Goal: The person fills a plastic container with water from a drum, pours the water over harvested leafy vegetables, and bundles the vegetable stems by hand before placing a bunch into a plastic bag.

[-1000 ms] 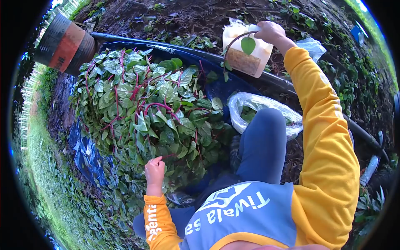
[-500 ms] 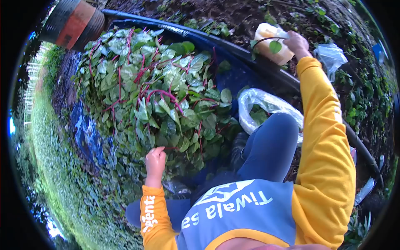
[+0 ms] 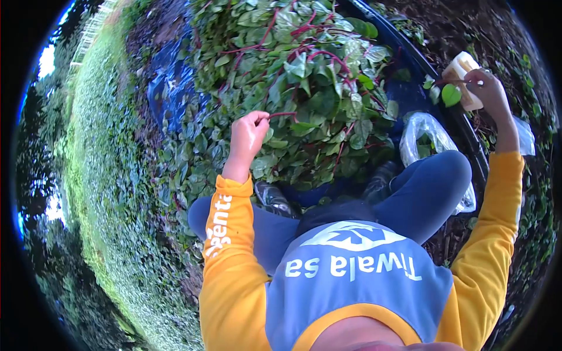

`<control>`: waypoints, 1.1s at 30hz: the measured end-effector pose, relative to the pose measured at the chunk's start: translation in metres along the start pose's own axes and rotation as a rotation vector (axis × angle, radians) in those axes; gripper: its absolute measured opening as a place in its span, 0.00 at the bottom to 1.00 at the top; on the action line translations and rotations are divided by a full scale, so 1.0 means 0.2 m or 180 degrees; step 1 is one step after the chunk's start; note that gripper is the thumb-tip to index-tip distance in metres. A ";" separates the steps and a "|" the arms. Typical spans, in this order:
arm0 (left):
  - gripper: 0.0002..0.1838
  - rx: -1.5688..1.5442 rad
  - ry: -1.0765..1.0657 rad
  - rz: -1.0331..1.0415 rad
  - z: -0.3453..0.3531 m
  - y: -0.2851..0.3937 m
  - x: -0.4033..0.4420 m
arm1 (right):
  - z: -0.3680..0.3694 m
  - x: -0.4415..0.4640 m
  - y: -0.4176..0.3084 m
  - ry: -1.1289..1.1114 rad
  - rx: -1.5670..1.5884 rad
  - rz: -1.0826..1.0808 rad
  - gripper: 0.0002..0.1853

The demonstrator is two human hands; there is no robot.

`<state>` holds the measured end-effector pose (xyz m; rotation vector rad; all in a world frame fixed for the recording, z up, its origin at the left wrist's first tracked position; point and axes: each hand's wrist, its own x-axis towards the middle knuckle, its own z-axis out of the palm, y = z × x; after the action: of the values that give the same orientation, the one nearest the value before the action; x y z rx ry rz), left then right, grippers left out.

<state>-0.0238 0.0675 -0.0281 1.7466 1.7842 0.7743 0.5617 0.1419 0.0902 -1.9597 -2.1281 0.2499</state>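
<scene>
The left hand (image 3: 248,139) is nearly closed, thumb and fingers pinching one end of a red stem (image 3: 282,114). The stem's long axis runs roughly left to right, leading from the fingertips into the near left part of the leafy heap (image 3: 328,82). The left hand is the nearer one to that heap, which spreads to its right and far side, between the two hands.

Well apart, the right hand (image 3: 487,89) is raised on the far right, fingers curled and nearly closed on a thin sprig (image 3: 451,95). The sprig points left, back towards the heap, with its bright leaf hanging just left of the fingers. A pale container (image 3: 462,65) sits right behind that hand; whether they touch, I cannot tell.

Between the heap and the container, a long dark pipe (image 3: 473,136) slants from far left to near right. A clear plastic bag (image 3: 409,143) lies beside the right knee (image 3: 448,172), and a paler plastic piece (image 3: 525,138) lies by the right wrist. Blue sheeting (image 3: 170,82) shows left of the heap.
</scene>
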 end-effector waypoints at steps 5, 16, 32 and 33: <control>0.10 -0.0663 0.0095 -0.0115 -0.16 -0.05 0.00 | 0.10 -0.24 -0.81 -0.0057 0.0280 -0.1421 0.08; 0.11 -0.0666 -0.0407 0.0624 0.09 0.23 -0.28 | 0.87 -0.38 -1.51 -0.0356 0.0534 -0.2829 0.07; 0.20 0.1726 0.1150 0.1394 -0.04 -0.02 0.33 | 1.09 -0.45 -1.38 -0.0480 0.0911 -0.3014 0.11; 0.17 0.1338 0.0861 0.1681 0.04 0.14 0.45 | 1.10 -0.44 -1.36 -0.0306 0.0841 -0.2923 0.09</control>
<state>-0.0024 0.1576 -0.0117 2.5602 1.7608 0.9234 0.2462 0.0392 -0.0481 -0.7116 -2.6242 0.4117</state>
